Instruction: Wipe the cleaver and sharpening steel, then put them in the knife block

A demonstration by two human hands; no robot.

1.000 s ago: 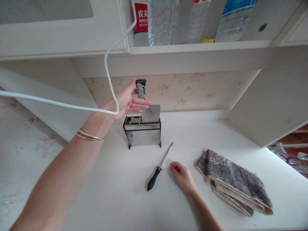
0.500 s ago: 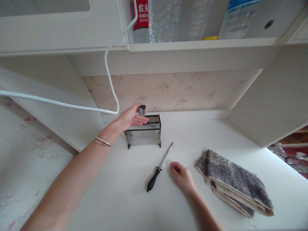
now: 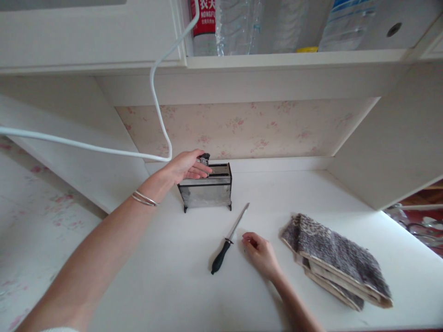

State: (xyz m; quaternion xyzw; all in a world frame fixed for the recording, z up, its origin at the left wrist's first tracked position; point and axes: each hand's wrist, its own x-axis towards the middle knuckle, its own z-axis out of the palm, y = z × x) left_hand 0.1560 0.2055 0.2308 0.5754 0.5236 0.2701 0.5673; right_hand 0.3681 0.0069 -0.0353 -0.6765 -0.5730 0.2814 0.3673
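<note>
My left hand [image 3: 182,168] reaches to the top of a metal knife holder [image 3: 206,192] at the back of the white counter. Its fingers close around the dark handle of a cleaver [image 3: 205,159], whose blade sits down inside the holder and is hidden. My right hand [image 3: 260,252] rests on the counter with its fingers loosely curled, holding nothing. Just left of it lies a sharpening steel [image 3: 228,241] with a black handle, not touched.
A folded dark patterned cloth [image 3: 334,260] lies to the right. A white cable [image 3: 159,115] hangs from the upper shelf across the left side. Water bottles [image 3: 235,25] stand on the shelf above. Cabinet walls close in on both sides.
My left hand has lowered the cleaver into the holder; its blade, seen above the slot a second ago, is now fully inside. My right hand has not moved.
</note>
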